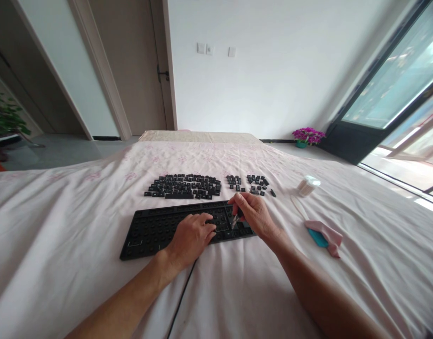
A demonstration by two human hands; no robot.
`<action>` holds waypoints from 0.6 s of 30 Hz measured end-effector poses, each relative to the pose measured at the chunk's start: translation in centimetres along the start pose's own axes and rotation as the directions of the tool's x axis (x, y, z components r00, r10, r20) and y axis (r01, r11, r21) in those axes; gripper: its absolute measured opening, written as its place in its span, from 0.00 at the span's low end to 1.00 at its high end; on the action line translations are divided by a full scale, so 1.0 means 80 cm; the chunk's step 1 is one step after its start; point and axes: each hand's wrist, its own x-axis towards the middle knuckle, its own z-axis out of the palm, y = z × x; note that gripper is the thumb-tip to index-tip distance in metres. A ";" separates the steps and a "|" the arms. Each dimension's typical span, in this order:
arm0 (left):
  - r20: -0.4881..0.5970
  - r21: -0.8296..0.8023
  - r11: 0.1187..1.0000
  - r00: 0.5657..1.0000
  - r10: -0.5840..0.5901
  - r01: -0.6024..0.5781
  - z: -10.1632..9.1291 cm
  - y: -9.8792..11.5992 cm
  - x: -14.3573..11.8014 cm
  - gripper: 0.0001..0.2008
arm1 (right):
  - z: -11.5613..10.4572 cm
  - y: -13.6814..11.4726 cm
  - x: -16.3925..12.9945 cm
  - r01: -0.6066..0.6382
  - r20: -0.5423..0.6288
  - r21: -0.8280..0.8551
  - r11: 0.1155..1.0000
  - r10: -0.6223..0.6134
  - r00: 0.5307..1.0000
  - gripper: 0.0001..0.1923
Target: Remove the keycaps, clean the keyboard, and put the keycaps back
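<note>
A black keyboard (149, 228) with its keycaps removed lies on the pale sheet in front of me. My left hand (190, 238) rests on its near edge with fingers curled, steadying it. My right hand (253, 212) grips a small keycap puller tool (236, 219) with its tip down on the right part of the keyboard. Beyond the keyboard lie several loose black keycaps (184, 186) in rows, with smaller groups of keycaps (257, 183) to the right.
A white lidded jar (307, 185) stands to the right, and a teal brush with a pink cloth (324, 235) lies nearer. The keyboard cable (183, 294) runs toward me. Purple flowers (307, 135) sit by the window; a door stands behind.
</note>
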 end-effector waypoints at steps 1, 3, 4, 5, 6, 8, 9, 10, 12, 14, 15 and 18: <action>0.005 0.049 0.999 1.000 0.009 -0.009 0.000 0.003 -0.001 0.09 | 0.001 -0.001 -0.003 0.000 0.020 0.011 1.000 -0.001 1.000 0.26; -0.003 0.113 0.993 1.000 0.013 -0.012 0.001 0.008 -0.004 0.10 | 0.004 -0.004 -0.010 0.008 0.056 0.002 1.000 -0.008 0.998 0.26; -0.015 0.128 0.992 1.000 0.014 -0.012 0.002 0.011 -0.004 0.10 | 0.006 -0.005 -0.013 0.017 0.071 -0.016 1.000 -0.015 0.997 0.25; -0.028 0.131 0.991 0.999 0.016 -0.013 0.003 0.013 -0.005 0.10 | 0.007 -0.005 -0.016 0.029 0.083 -0.043 0.999 -0.025 0.996 0.25; -0.039 0.122 0.992 0.999 0.020 -0.015 0.004 0.016 -0.005 0.11 | 0.009 -0.006 -0.018 0.046 0.094 -0.077 0.996 -0.039 0.995 0.25; -0.049 0.063 0.998 0.999 0.012 -0.009 0.007 0.019 -0.006 0.12 | 0.013 -0.008 -0.022 0.093 0.116 -0.157 0.983 -0.075 0.990 0.24; -0.046 0.018 1.000 0.999 -0.001 0.002 0.009 0.020 -0.006 0.12 | 0.014 -0.009 -0.023 0.123 0.124 -0.202 0.972 -0.100 0.987 0.24; -0.039 -0.030 0.999 0.999 -0.017 0.016 0.012 0.021 -0.006 0.13 | 0.015 -0.009 -0.024 0.158 0.131 -0.249 0.956 -0.128 0.983 0.24; -0.024 -0.108 0.993 0.999 -0.047 0.044 0.017 0.021 -0.006 0.13 | 0.017 -0.007 -0.025 0.232 0.145 -0.337 0.913 -0.193 0.970 0.24; -0.016 -0.148 0.987 0.998 -0.062 0.059 0.020 0.020 -0.006 0.12 | 0.020 -0.004 -0.027 0.297 0.154 -0.401 0.867 -0.255 0.955 0.23; -0.014 -0.157 0.985 0.998 -0.068 0.065 0.021 0.020 -0.007 0.12 | 0.022 -0.001 -0.028 0.325 0.157 -0.420 0.847 -0.285 0.946 0.22; 0.007 -0.157 0.984 0.997 -0.080 0.081 0.019 0.021 -0.005 0.13 | 0.030 0.009 -0.031 0.394 0.147 -0.431 0.812 -0.367 0.918 0.20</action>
